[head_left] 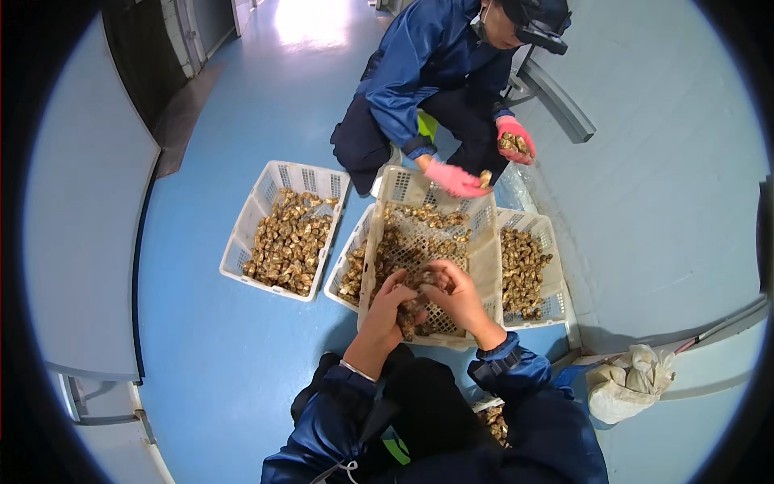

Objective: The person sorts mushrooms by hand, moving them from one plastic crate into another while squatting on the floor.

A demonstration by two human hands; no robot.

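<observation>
Both my bare hands meet over the near end of a white perforated crate [482, 234], which holds brown, lumpy, shellfish-like pieces [435, 216]. My left hand [380, 319] is closed around a dark brown clump [408, 316] of them. With bent fingers my right hand [461, 300] grips a brown piece [421, 279] against the left fingertips. The pieces' exact kind is unclear. Across the crate, a co-worker's pink-gloved hand [455, 178] holds one piece over the far edge; the other pink glove [514, 137] holds several.
White crates of similar pieces stand at the left [306, 173] and right [551, 274]; another crate [335, 276] shows partly beneath the middle one. The co-worker [419, 73] crouches opposite. More pieces [493, 423] lie beside my right arm. A whitish bag [621, 395] stands by the right wall.
</observation>
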